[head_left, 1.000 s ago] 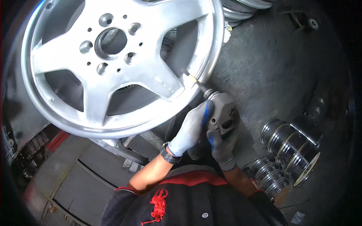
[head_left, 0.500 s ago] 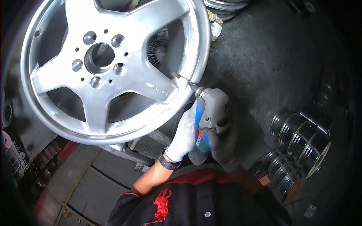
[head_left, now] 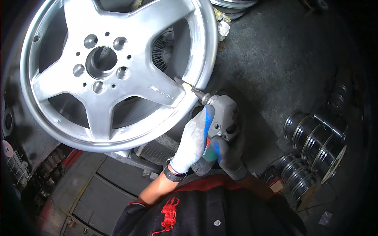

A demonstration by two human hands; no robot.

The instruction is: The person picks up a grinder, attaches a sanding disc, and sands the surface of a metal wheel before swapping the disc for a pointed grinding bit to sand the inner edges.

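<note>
A bare silver alloy wheel (head_left: pixel 98 106) with broad spokes fills the upper left, raised above the floor. My left hand (head_left: pixel 195 135), in a white and blue work glove, is closed round the front of a power grinder (head_left: pixel 223 114) with a grey head and green body. Farther back on the same tool, my right hand (head_left: pixel 230 157), also gloved, grips the body from the right. The grinder's slim tip (head_left: pixel 188 86) points up and left, right at the outer end of the spoke with raised lettering, beside the rim lip.
Stacked shiny rims (head_left: pixel 315 137) lie on the dark floor (head_left: pixel 267 63) at right. More rims (head_left: pixel 236 4) and crumpled wrapping (head_left: pixel 223 28) sit at the top. Beneath the wheel is a metal support (head_left: pixel 130 157). A wire rack (head_left: pixel 17 159) stands at far left.
The grinder's tip has shifted slightly left along the spoke's end, both hands moving with it. The wheel sits slightly farther left in view. Both hands keep their grip.
</note>
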